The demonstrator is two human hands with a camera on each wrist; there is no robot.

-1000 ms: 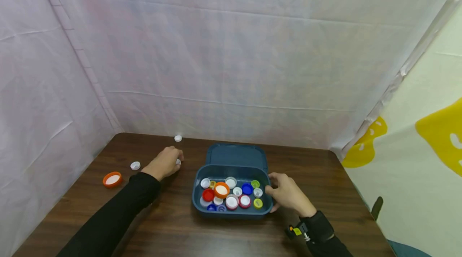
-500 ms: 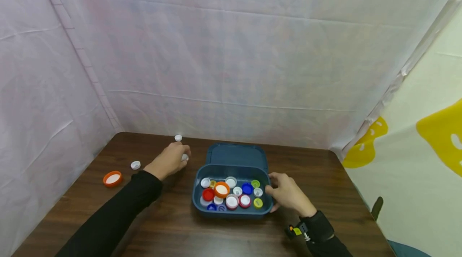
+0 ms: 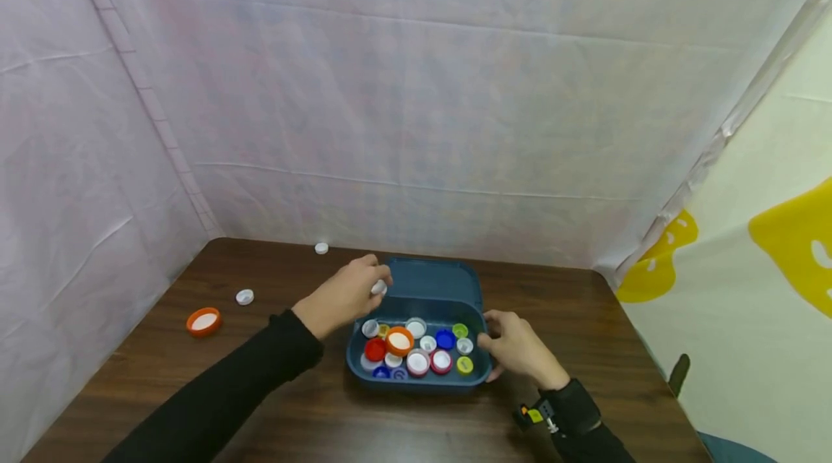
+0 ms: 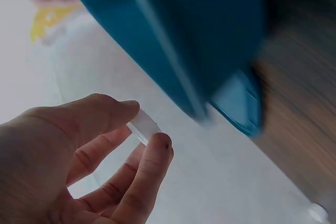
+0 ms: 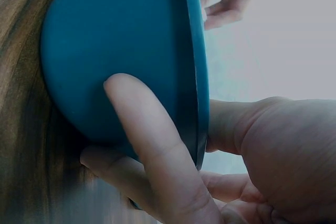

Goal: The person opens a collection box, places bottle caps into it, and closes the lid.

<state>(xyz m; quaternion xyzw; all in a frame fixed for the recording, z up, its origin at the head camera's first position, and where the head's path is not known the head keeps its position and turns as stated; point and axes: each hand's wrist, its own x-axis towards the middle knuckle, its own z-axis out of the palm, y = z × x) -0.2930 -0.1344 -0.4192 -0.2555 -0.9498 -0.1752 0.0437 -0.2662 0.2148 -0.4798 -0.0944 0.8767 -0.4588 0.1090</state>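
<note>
My left hand (image 3: 351, 291) pinches a white bottle cap (image 4: 143, 126) between thumb and fingertips, up over the back left corner of a blue plastic box (image 3: 416, 385). Bottle caps of several colours lie inside this box, among them a red cap (image 3: 375, 349), an orange-rimmed cap (image 3: 399, 341) and a dark blue cap (image 3: 445, 339). At the box's right end my right hand (image 3: 520, 349) grips the wall, thumb over the rim and fingers against the outside. In the right wrist view, a finger lies along the outer blue wall (image 5: 121, 35).
A blue lid (image 3: 432, 281) lies behind the box. On the left of the brown table (image 3: 286, 405) are an orange-rimmed cap (image 3: 204, 321) and a white cap (image 3: 244, 297). Another white cap (image 3: 321, 248) sits at the back edge, near the white curtain (image 3: 390, 123).
My left hand has carried the white cap to the right, from the table's left part to above the box's back left corner. My right hand has stayed on the box.
</note>
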